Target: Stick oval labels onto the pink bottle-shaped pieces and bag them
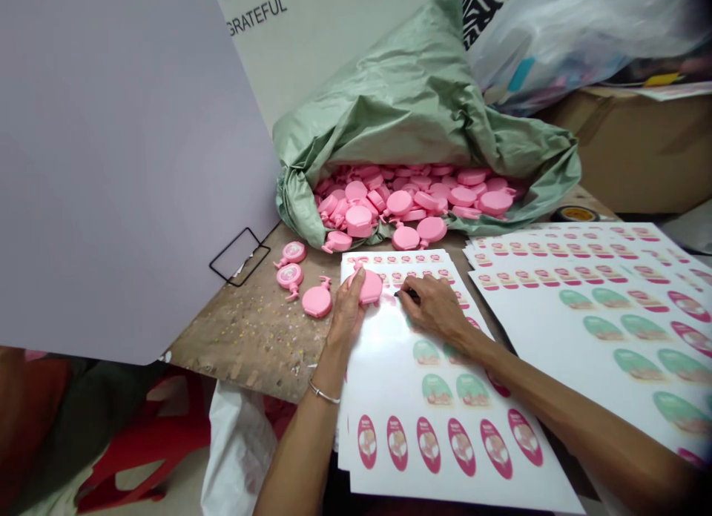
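"Bottle (369, 286) of pink plastic: where is it held?"

"It is gripped between the thumb and fingers of the left hand (345, 308), over the sticker sheets (383, 375), well back from the front edge of the desk (250, 347). By the fingers of the right hand (437, 302), close beside it, a small dark item (412, 294) is pinched; its kind cannot be told."

"How is this step best done?"

"The bottle is probably best held steady, flat face up, while the right hand is rested lightly, so that the sheets are not creased."

"Can any writing be read?"

"'GRATEFUL' is printed on the wall (322, 49) beyond the desk's back edge, with a cut-off 'ECT' above. 'BABY' can be read on the oval stickers (429, 445) nearest the front edge. Round emblems (294, 250) on two labelled bottles (298, 280) toward the left edge are too small to be read."
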Demonstrator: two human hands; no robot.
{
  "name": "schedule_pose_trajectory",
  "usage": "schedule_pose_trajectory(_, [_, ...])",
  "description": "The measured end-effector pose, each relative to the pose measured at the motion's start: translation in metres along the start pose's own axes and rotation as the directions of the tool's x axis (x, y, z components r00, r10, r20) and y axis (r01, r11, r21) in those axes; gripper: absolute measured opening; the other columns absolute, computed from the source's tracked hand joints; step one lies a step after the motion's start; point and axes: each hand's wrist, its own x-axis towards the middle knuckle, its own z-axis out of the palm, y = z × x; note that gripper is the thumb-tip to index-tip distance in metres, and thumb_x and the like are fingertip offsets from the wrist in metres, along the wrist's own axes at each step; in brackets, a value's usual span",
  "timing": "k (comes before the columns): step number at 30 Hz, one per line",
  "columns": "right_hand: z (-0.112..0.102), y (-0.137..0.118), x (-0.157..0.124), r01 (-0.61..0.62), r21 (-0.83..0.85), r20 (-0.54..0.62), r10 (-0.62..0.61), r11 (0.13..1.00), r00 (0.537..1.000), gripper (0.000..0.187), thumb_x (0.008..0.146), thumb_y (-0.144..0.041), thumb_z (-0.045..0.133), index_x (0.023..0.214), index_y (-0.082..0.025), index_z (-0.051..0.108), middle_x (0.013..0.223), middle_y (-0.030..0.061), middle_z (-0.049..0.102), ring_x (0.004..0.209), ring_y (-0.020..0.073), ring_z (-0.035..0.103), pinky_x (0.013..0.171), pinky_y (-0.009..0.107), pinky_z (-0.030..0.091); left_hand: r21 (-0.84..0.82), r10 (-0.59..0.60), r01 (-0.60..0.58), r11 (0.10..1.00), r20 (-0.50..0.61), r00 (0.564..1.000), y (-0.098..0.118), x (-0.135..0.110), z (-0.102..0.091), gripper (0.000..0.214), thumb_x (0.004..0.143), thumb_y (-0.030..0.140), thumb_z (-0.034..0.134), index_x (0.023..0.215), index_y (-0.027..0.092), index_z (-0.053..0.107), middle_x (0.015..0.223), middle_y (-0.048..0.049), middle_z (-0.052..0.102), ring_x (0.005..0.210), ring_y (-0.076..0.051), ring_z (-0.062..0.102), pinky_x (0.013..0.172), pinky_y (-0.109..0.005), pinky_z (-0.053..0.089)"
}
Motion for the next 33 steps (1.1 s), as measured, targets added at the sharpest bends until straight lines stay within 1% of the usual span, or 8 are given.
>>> schedule_pose_trajectory(9, [0.0,-0.004,0.004,-0.007,-0.024,-0.032,0.006,1.0,0.999,0.016,0.082,-0.034,0.058,0.077,-0.019,0.06,0.073,0.0057,0.067,0.073,0.0218,0.054,0.074,0.036,0.03,-0.034,-0.008,0.007,0.999,-0.02,1.0,0.003,-0.005,0.003,0.035,0.075,0.042,0.073,0.094,0.014,0.063,0.079,-0.004,0.064,0.07,-0.013,0.06,0.062,-0.021,0.045])
schedule_pose_trajectory(15, [-0.003,-0.006,0.0,0.167,-0.125,-0.118,-0.182,0.978,0.976,0.024,0.09,-0.038,0.052,0.082,-0.017,0.063,0.079,0.0073,0.07,0.078,0.0218,0.053,0.081,0.039,0.027,-0.121,0.004,-0.012,0.993,-0.072,0.997,-0.002,0.0,-0.001,0.038,0.074,0.041,0.073,0.1,0.016,0.063,0.094,-0.0054,0.067,0.081,-0.015,0.064,0.068,-0.022,0.048])
schedule_pose_trajectory(17, [-0.003,-0.005,-0.001,0.128,-0.164,-0.144,-0.152,0.978,0.978,0.023,0.091,-0.035,0.05,0.086,-0.016,0.063,0.08,0.0078,0.07,0.079,0.0224,0.053,0.081,0.039,0.026,-0.137,0.006,-0.016,0.99,-0.075,0.997,-0.004,0.002,-0.002,0.039,0.074,0.042,0.073,0.1,0.015,0.063,0.095,-0.0061,0.067,0.083,-0.015,0.065,0.069,-0.023,0.049])
schedule_pose_trajectory(20, [-0.001,-0.004,0.001,0.084,-0.15,-0.1,-0.1,0.985,0.99,0.026,0.09,-0.039,0.052,0.087,-0.016,0.062,0.08,0.0085,0.069,0.079,0.0227,0.054,0.08,0.039,0.027,-0.153,0.004,-0.015,0.988,-0.073,0.997,-0.004,0.003,-0.002,0.039,0.072,0.042,0.075,0.098,0.015,0.063,0.094,-0.0066,0.068,0.083,-0.016,0.066,0.07,-0.023,0.05])
schedule_pose_trajectory(23, [0.002,-0.005,0.003,0.102,-0.031,-0.061,-0.103,0.994,0.993,0.03,0.087,-0.047,0.056,0.082,-0.018,0.062,0.077,0.0065,0.068,0.075,0.021,0.054,0.08,0.039,0.029,-0.164,-0.003,-0.008,0.986,-0.068,0.998,-0.002,0.003,-0.002,0.04,0.071,0.04,0.076,0.099,0.015,0.062,0.094,-0.0066,0.069,0.084,-0.016,0.067,0.072,-0.025,0.051])
schedule_pose_trajectory(27, [-0.002,-0.007,0.005,0.041,0.234,-0.094,-0.02,0.971,0.995,0.028,0.08,-0.045,0.065,0.07,-0.02,0.058,0.069,0.0025,0.064,0.067,0.0179,0.055,0.073,0.035,0.038,-0.162,-0.015,0.004,0.987,-0.065,0.998,0.0,0.002,0.0,0.042,0.071,0.041,0.077,0.099,0.013,0.062,0.093,-0.0096,0.07,0.086,-0.02,0.068,0.078,-0.031,0.053])
schedule_pose_trajectory(31, [-0.026,-0.013,0.009,-0.042,0.47,-0.146,0.124,0.881,0.982,0.028,0.08,-0.048,0.064,0.073,-0.021,0.06,0.07,0.0016,0.065,0.062,0.0159,0.057,0.061,0.031,0.045,-0.159,-0.019,0.012,0.987,-0.042,0.999,0.005,0.0,0.003,0.044,0.07,0.041,0.078,0.099,0.011,0.063,0.094,-0.0114,0.07,0.085,-0.02,0.068,0.078,-0.033,0.055])
schedule_pose_trajectory(33, [-0.041,-0.019,0.01,-0.021,0.517,-0.161,0.121,0.856,0.98,0.025,0.081,-0.047,0.063,0.082,-0.022,0.066,0.081,0.0041,0.07,0.069,0.0177,0.062,0.063,0.032,0.048,-0.153,-0.033,0.029,0.988,-0.021,0.999,0.011,-0.005,0.007,0.044,0.072,0.043,0.076,0.101,0.013,0.064,0.1,-0.0108,0.07,0.085,-0.019,0.067,0.076,-0.032,0.056])
